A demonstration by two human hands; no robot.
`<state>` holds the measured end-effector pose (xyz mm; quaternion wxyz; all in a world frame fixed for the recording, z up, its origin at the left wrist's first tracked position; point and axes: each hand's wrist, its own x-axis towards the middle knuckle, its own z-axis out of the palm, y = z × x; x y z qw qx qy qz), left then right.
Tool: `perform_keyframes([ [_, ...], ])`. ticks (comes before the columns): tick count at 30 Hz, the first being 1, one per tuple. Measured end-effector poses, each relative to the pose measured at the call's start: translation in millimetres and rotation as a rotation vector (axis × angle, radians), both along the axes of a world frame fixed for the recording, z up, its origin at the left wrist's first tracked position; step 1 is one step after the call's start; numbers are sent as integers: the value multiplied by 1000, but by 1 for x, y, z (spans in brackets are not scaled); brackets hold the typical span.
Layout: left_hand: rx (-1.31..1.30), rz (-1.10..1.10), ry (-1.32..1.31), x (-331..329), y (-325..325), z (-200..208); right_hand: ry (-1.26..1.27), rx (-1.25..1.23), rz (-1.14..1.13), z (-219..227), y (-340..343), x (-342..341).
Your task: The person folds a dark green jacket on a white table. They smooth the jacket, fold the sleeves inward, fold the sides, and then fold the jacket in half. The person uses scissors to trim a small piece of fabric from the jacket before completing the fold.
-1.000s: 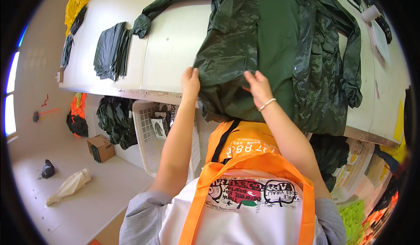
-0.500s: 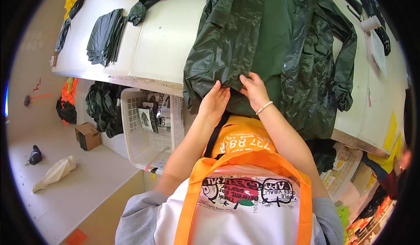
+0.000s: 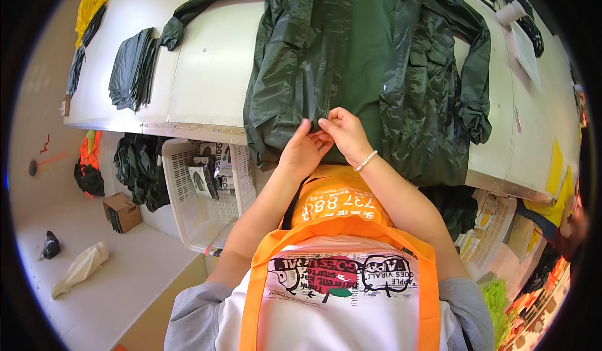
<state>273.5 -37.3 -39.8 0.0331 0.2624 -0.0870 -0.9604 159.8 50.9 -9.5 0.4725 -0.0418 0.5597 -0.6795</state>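
A dark green rain jacket (image 3: 295, 56) lies spread on the white table, its front parted so the inside lining shows. At the lower end of its left-hand front edge, where a zipper runs, my two hands meet. My left hand (image 3: 305, 150) pinches the hem corner between thumb and fingers. Close beside it, my right hand (image 3: 345, 132), with a beaded bracelet at the wrist, has thumb and forefinger pressed together on the same front edge. The small part between the fingertips is hidden.
Folded dark garments (image 3: 133, 69) are stacked on the white table (image 3: 210, 69) at left. Below the table edge stands a white plastic basket (image 3: 179, 191) with packaged items, near a cardboard box (image 3: 122, 212). A white roll (image 3: 510, 13) and paper lie at far right.
My right hand has come closer to my left, and its fingers have curled into a pinch at the jacket's front edge. The whole view has shifted slightly.
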Motion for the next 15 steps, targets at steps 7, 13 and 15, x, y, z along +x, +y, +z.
perform_keyframes([
  [7, -145, 146, -482, -24, 17, -22, 1181, 577, -128, -19, 54, -14],
  [13, -4, 238, -518, -39, 17, -20, 1060, 852, -37, -46, 120, -43],
  [15, -2, 300, -441, -42, 0, -27, 724, 729, -307, -36, 145, -61],
])
